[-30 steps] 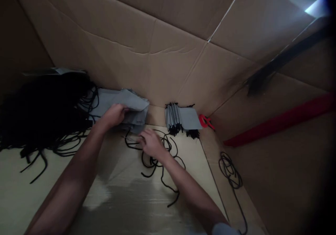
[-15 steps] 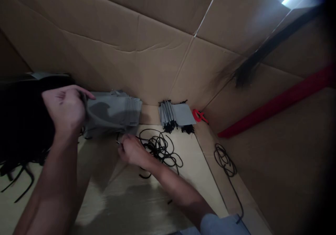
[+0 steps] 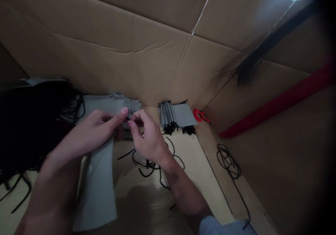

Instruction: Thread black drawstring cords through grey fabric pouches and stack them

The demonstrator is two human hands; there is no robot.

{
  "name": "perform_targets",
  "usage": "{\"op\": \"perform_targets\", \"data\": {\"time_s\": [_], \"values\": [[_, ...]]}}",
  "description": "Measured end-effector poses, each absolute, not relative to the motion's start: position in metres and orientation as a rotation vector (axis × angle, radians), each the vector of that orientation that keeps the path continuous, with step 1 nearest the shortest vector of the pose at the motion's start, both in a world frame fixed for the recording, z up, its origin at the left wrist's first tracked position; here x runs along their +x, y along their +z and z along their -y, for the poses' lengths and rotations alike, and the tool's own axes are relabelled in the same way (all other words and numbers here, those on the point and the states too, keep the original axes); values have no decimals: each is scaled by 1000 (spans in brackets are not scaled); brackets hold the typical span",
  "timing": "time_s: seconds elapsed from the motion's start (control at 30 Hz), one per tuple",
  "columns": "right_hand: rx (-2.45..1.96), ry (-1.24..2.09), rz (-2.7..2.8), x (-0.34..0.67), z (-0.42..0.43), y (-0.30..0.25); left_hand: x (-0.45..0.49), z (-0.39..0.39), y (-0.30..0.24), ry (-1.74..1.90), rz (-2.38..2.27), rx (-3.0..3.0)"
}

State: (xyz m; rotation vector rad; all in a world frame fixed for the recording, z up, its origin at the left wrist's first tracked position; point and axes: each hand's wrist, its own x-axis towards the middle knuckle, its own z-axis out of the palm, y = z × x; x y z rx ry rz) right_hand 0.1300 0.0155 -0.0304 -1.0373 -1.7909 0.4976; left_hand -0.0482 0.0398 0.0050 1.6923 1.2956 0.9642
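Note:
My left hand (image 3: 90,133) pinches the top edge of a grey fabric pouch (image 3: 97,189) that hangs down below it. My right hand (image 3: 147,137) is closed in a pinch just to the right of the left thumb, at the pouch's top edge, holding something small and dark I cannot make out. Behind both hands lies a stack of grey pouches (image 3: 110,104). Loose black cords (image 3: 151,161) lie on the cardboard under my right wrist.
A second bundle of grey pouches with black cord ends (image 3: 175,118) stands at the back. A red clip-like object (image 3: 199,115) lies beside it. A big heap of black cords (image 3: 28,119) fills the left. Another cord coil (image 3: 228,163) lies right. Cardboard walls (image 3: 157,53) surround everything.
My left hand has lifted one grey pouch from the stack and brought it to the centre. My right hand rose from the loose cords to meet it at the pouch's top.

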Motion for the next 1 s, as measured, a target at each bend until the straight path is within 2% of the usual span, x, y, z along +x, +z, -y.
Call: {"op": "perform_targets", "data": {"time_s": [0.23, 0.47, 0.73, 1.0], "values": [[-1071, 627, 1855, 142, -12, -21, -28, -44, -5, 1228, -1176, 1317], [-1087, 714, 1874, 159, -10, -11, -26, -41, -8, 1412, -1062, 1513], [-974, 449, 1769, 188, -1, -1, -9, -25, 4, 1169, -980, 1861], [-978, 249, 1724, 197, 0, 1, -8, -15, 7, 1298, -936, 1850]]}}
